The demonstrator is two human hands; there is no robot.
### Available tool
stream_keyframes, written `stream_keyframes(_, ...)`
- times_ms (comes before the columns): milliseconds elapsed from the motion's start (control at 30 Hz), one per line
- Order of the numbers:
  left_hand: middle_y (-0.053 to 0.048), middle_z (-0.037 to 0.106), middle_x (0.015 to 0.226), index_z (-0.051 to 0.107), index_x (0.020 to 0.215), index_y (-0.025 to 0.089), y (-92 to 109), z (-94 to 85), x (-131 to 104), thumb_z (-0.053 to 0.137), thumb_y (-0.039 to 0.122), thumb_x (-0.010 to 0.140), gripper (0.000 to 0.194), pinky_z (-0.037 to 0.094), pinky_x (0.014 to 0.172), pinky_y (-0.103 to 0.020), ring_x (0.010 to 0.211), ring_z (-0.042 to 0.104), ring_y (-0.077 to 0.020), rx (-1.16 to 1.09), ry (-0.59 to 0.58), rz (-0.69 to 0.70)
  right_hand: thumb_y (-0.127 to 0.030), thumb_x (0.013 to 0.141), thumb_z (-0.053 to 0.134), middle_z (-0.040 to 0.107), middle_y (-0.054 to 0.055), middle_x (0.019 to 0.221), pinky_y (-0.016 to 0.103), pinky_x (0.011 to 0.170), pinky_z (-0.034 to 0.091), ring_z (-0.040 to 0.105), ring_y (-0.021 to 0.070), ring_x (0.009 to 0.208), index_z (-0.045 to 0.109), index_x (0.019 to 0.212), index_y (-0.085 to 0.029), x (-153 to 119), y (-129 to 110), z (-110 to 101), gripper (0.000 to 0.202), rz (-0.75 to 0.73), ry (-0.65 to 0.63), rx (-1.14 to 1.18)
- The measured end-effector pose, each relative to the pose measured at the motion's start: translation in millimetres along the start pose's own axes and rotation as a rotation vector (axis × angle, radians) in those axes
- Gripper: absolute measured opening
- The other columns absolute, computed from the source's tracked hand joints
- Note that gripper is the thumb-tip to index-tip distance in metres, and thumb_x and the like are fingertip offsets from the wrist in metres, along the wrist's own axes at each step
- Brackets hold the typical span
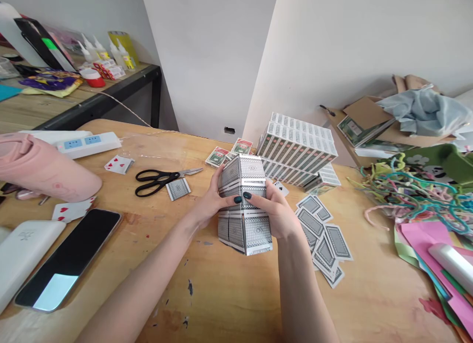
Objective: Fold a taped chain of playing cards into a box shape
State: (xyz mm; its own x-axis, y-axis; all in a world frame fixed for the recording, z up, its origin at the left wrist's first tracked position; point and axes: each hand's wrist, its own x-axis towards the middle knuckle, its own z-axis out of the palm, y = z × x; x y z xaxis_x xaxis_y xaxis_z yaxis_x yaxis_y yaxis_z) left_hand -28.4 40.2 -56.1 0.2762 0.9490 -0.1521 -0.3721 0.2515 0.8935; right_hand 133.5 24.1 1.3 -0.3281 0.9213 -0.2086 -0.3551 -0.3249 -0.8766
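A block-like structure of folded playing cards, patterned backs outward, is held upright over the middle of the wooden table. My left hand wraps its left side, and my right hand grips its right side. Both thumbs press on the front face, their tips close together; most other fingers are hidden behind the cards. Loose cards lie face down to the right of my right hand. Black-handled scissors rest left of the structure, with a small face-down card piece beside them.
Stacked card boxes stand behind, with two red-green boxes nearby. At left are a pink bottle, phone, white power bank and power strip. Colored yarn and paper lie at right.
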Motion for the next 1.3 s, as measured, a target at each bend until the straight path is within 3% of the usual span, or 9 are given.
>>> stream_keyframes(133,-0.009,0.028,0.153,0.013,0.147,0.035,-3.7,-1.0,2.4,0.085,0.034,0.056,0.116,0.028,0.111,-0.049,0.138,0.03,-0.0304,0.012,0.041,-0.033,-0.027,0.072,0.071,0.068,0.006,0.105,0.04,0.078,0.054,0.067,0.0241,0.089,0.053,0.106,-0.023,-0.4,2.4,-3.9,0.038,-0.019,0.018,-0.1)
stream_keyframes(400,-0.009,0.047,0.141,0.019,0.147,0.032,-4.6,10.2,-2.0,0.08,0.041,0.064,0.103,0.037,0.106,-0.046,0.13,0.043,-0.0298,-0.026,0.049,-0.16,-0.037,0.074,0.068,0.065,0.006,0.111,0.043,0.09,0.048,0.059,0.0261,0.106,0.054,0.107,-0.024,-1.3,5.9,-2.2,0.037,-0.106,0.243,-0.512)
stream_keyframes(700,-0.007,0.035,0.15,0.016,0.148,0.031,-3.1,7.4,-2.8,0.067,0.056,0.073,0.095,0.03,0.111,-0.045,0.136,0.035,-0.0285,0.164,0.055,-0.081,-0.037,0.073,0.071,0.066,0.005,0.109,0.039,0.082,0.052,0.063,0.0242,0.096,0.051,0.106,-0.025,7.8,13.4,0.5,0.04,-0.071,0.196,-0.145)
stream_keyframes(800,-0.001,0.024,0.155,0.029,0.145,0.029,7.7,17.0,-10.2,0.057,0.06,0.078,0.079,0.018,0.117,-0.038,0.143,0.019,-0.0258,0.316,0.067,0.051,-0.033,0.075,0.068,0.067,0.003,0.11,0.037,0.083,0.052,0.063,0.0233,0.099,0.053,0.105,-0.026,4.9,6.8,2.9,0.034,-0.079,0.15,-0.048)
stream_keyframes(867,0.0,0.029,0.153,0.038,0.141,0.027,15.9,24.8,-16.6,0.043,0.062,0.085,0.066,0.02,0.116,-0.036,0.142,0.02,-0.0246,0.309,-0.008,0.085,-0.033,0.077,0.065,0.067,0.001,0.107,0.035,0.081,0.052,0.062,0.0228,0.099,0.055,0.105,-0.027,0.7,1.4,4.7,0.03,-0.072,0.141,-0.053)
stream_keyframes(1000,-0.006,0.051,0.138,0.044,0.136,0.025,32.0,30.7,-26.6,0.059,0.052,0.081,0.063,0.039,0.104,-0.04,0.126,0.047,-0.0284,0.328,-0.087,0.011,-0.044,0.083,0.058,0.069,0.004,0.1,0.035,0.08,0.052,0.062,0.0234,0.1,0.064,0.099,-0.023,-11.5,-7.9,6.3,0.027,-0.023,-0.001,-0.112)
stream_keyframes(1133,-0.009,0.06,0.126,0.046,0.131,0.025,41.2,24.1,-29.8,0.076,0.035,0.068,0.071,0.049,0.088,-0.039,0.111,0.058,-0.0283,0.43,-0.085,-0.031,-0.049,0.084,0.056,0.07,0.007,0.1,0.038,0.087,0.051,0.062,0.0239,0.102,0.07,0.096,-0.019,-21.0,-12.9,8.0,0.035,0.011,-0.124,-0.075)
stream_keyframes(1233,-0.007,0.065,0.114,0.056,0.12,0.022,39.0,20.0,-27.8,0.07,0.025,0.067,0.055,0.05,0.082,-0.035,0.102,0.061,-0.0256,0.483,-0.058,-0.044,-0.048,0.083,0.057,0.07,0.007,0.101,0.041,0.093,0.048,0.063,0.0235,0.102,0.071,0.096,-0.02,-21.1,-13.2,10.4,0.034,0.033,-0.111,-0.103)
stream_keyframes(1300,-0.005,0.067,0.101,0.06,0.11,0.018,34.8,18.0,-24.6,0.063,0.02,0.065,0.045,0.049,0.074,-0.031,0.09,0.062,-0.0219,0.482,0.013,-0.06,-0.045,0.082,0.059,0.07,0.008,0.1,0.043,0.094,0.048,0.064,0.024,0.099,0.07,0.096,-0.019,-19.2,-14.0,7.9,0.032,-0.034,0.005,-0.151)
